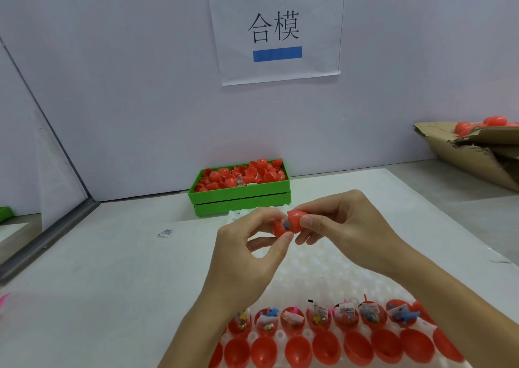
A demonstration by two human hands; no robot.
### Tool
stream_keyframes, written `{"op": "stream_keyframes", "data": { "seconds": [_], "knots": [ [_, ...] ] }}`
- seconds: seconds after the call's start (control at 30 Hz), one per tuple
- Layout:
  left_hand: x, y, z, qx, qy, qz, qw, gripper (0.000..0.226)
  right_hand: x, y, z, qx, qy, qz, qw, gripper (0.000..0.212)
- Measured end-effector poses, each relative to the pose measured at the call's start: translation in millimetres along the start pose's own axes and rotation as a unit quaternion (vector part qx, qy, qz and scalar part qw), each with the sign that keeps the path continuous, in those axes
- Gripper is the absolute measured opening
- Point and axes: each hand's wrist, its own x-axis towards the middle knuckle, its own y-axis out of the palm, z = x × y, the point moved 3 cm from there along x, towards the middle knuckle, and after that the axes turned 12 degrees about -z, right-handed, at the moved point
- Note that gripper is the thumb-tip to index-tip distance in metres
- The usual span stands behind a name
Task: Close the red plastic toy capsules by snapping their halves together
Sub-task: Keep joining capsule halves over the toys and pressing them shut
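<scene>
The left hand (pixel 247 255) and right hand (pixel 345 227) pinched the two halves of one capsule (pixel 289 223) between them, not yet fully shut. Below the hands, a tray (pixel 323 272) held filled, open halves (pixel 320 318) and empty ones (pixel 297 350), so most work seemed left.

Bare hands (pixel 247 258), no visible sleeves

- Even, bright, diffuse light is cast throughout; shadows are barely seen.
- Straight lines are bent near the edges by wide-angle distortion.
- Slight softness is noted overall.
</scene>
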Motion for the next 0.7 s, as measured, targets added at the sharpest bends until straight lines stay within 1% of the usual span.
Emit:
{"op": "stream_keyframes", "data": {
  "seconds": [0.17,0.27,0.33,0.43,0.5,0.57,0.7],
  "knots": [
    [-1.2,1.2,-1.5,0.133,0.12,-0.008,0.984,0.022,-1.0,3.8,-2.5,0.02,0.004,0.001,1.0,0.017],
    [-2.4,4.3,-4.8,0.161,0.139,-0.016,0.977,0.024,-0.6,3.7,-3.5,0.028,0.004,-0.005,1.0,0.017],
    [-2.2,4.2,-6.4,0.131,0.122,-0.045,0.983,0.023,-0.7,3.1,-2.7,0.041,0.006,-0.008,0.999,0.017],
    [-1.4,3.1,-4.0,0.043,0.035,-0.09,0.994,0.017,-0.8,2.7,-1.0,0.055,0.007,-0.006,0.998,0.02],
    [-2.1,3.6,-2.6,-0.021,-0.028,-0.105,0.994,0.026,-0.5,2.6,-0.7,0.054,0.006,-0.005,0.999,0.024],
    [-3.0,4.6,-2.3,-0.062,-0.07,-0.118,0.989,0.033,-0.5,2.6,0.1,0.051,0.007,-0.003,0.999,0.024],
    [-4.7,6.4,-3.4,-0.095,-0.091,-0.132,0.982,0.024,-2.4,2.7,2.7,0.061,0.002,-0.001,0.998,0.02]
  ]
}}
